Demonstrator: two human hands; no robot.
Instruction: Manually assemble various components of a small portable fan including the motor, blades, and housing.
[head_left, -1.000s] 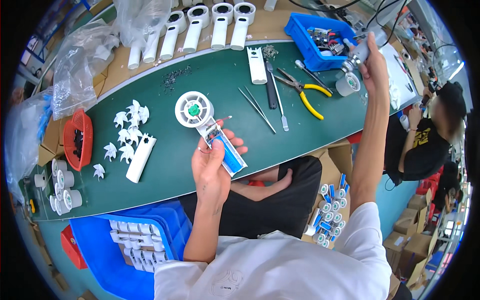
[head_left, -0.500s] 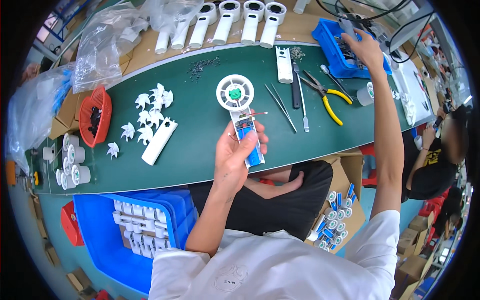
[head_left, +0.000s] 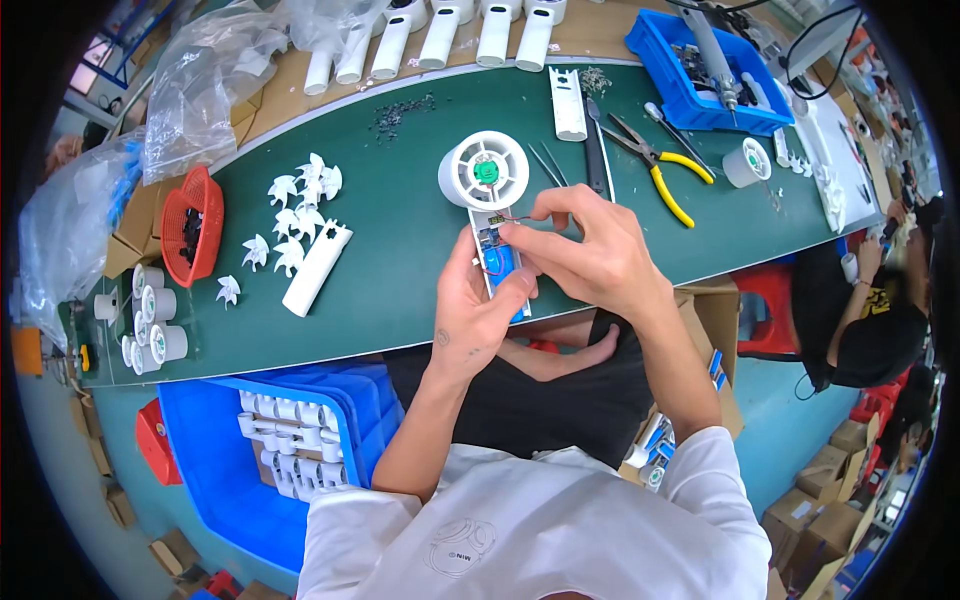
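Observation:
My left hand (head_left: 474, 302) is closed around the opened handle of a white handheld fan (head_left: 458, 178), above the green work mat. The fan's round head, with spokes and a green centre, points away from me. In the handle lie a blue battery (head_left: 497, 262) and a small circuit board (head_left: 490, 237). My right hand (head_left: 605, 255) is over the handle's upper end, fingers bent, pinching a thin red wire (head_left: 518, 217) beside the board. Its fingertips are partly hidden. Tweezers (head_left: 550, 165) lie just beyond that hand.
White fan blades (head_left: 290, 225) and a handle cover (head_left: 317, 268) lie to the left, near a red basket (head_left: 212, 230). Pliers (head_left: 660, 175) lie to the right. An electric screwdriver (head_left: 712, 55) rests over a blue parts bin (head_left: 650, 40). A blue crate (head_left: 210, 470) stands below the table.
My right hand has left the screwdriver at the blue bin and come down to the fan's wire. The fan in my left hand has tilted, showing more of its head's side.

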